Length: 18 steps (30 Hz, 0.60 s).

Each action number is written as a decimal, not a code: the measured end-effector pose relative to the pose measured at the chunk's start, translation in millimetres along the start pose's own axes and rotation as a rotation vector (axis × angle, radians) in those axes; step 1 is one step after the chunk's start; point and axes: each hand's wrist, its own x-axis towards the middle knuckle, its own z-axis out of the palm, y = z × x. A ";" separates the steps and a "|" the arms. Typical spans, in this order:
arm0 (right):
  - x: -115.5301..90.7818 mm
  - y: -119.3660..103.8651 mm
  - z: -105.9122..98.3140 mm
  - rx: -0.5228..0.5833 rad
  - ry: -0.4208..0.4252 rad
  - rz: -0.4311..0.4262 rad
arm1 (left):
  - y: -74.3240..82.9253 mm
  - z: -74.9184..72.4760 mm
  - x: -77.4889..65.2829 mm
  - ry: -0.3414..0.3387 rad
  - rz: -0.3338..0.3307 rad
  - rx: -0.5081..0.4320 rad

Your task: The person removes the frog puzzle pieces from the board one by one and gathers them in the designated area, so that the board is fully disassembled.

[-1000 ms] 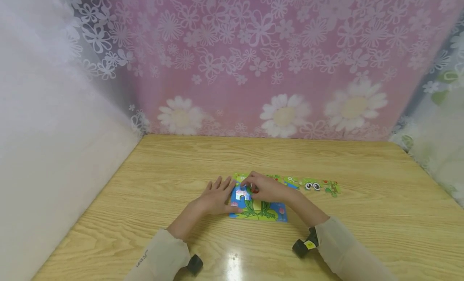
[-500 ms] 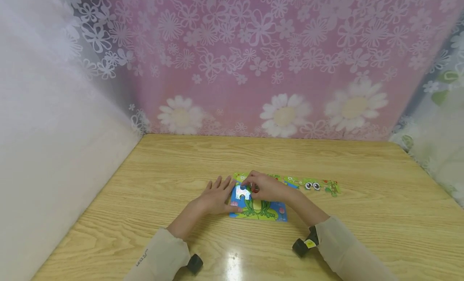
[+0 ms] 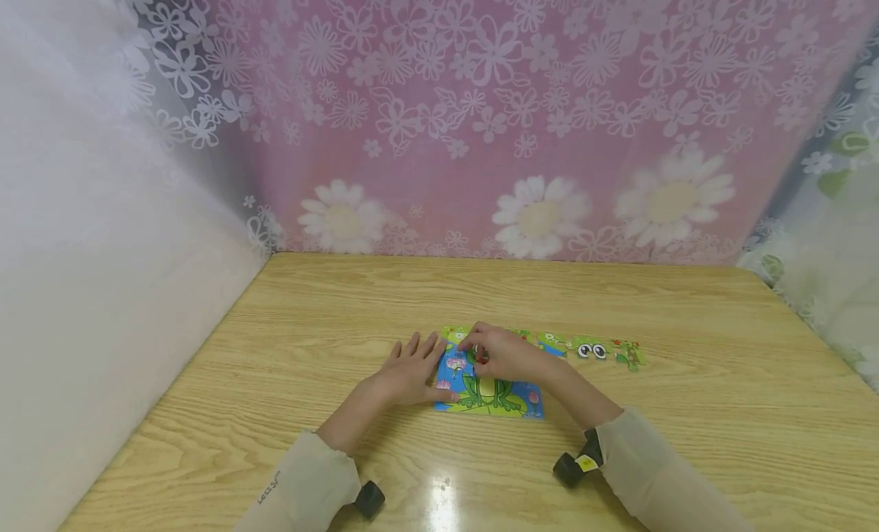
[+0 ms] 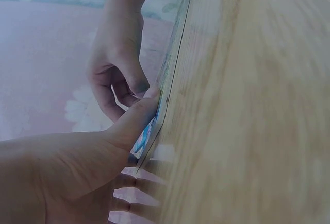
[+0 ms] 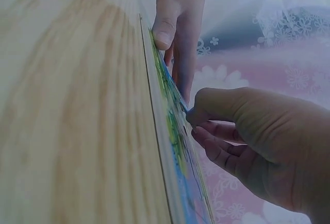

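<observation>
Lying nearest me are my pale sleeves [image 3: 295, 482], a black wrist device [image 3: 369, 501] beside each. Beyond them, flat on the wooden surface [image 3: 330, 311], is the frog puzzle [image 3: 491, 411], between my hands, its near part showing the frog's feet on green. My left hand [image 3: 410, 379] rests at its left edge, fingers spread and nearly straight, gripping nothing; I judge that it steadies that side. My right hand [image 3: 511, 358] bends over the upper part, its fingers pinching what looks like the edge of a blue flower piece [image 3: 455, 362] towards the left side. I take the step in hand to be fitting this piece among its neighbours; whether it lies fully flat I cannot tell. The next move seems to call for lining up the edges, then pressing evenly down without shifting the rest. My own right hand stands in the way, hiding much of the frog's upper body. Past my right wrist lie separate pieces, among them an eye piece [image 3: 592, 353] and, farther right, a green-and-brown piece [image 3: 632, 356]; my forearm crosses near them and could nudge them. Behind everything hangs a pink flowered cloth [image 3: 426, 135], with a white sheet [image 3: 103, 288] along the left.
</observation>
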 end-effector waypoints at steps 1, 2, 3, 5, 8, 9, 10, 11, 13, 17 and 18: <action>0.1 -0.7 0.1 0.003 0.002 -0.003 | 0.1 0.0 -0.1 0.001 0.000 0.001; 0.2 -1.0 0.1 0.002 0.005 -0.008 | 0.1 -0.1 -0.1 0.001 -0.001 0.002; 0.3 -1.4 0.2 0.000 0.009 -0.015 | 0.3 -0.2 -0.2 0.001 -0.001 0.004; 0.5 -2.0 0.2 -0.006 0.016 -0.034 | 0.5 -0.3 -0.4 0.003 -0.001 0.005; 0.5 -3.7 -0.4 -0.015 0.029 -0.055 | 0.3 -0.1 -0.6 0.005 0.000 0.003; 0.4 -4.6 -0.6 -0.016 0.032 -0.058 | 0.4 -0.3 -0.9 0.006 -0.001 0.002; 0.5 -5.1 -0.8 -0.018 0.034 -0.058 | 0.2 -0.3 -1.0 0.006 -0.001 0.001; 0.4 -5.8 -1.1 -0.019 0.036 -0.056 | 0.1 -0.3 -1.2 0.007 -0.001 -0.001; 0.4 -6.8 -1.5 -0.020 0.038 -0.049 | 0.5 -0.6 -1.6 0.008 -0.003 -0.002; -1.5 -5.9 -3.3 -0.024 0.040 -0.028 | 2.8 -1.7 -1.9 0.006 0.002 -0.002; -2.4 -5.0 -3.9 -0.022 0.041 -0.026 | 3.7 -1.8 -1.7 0.005 0.004 -0.003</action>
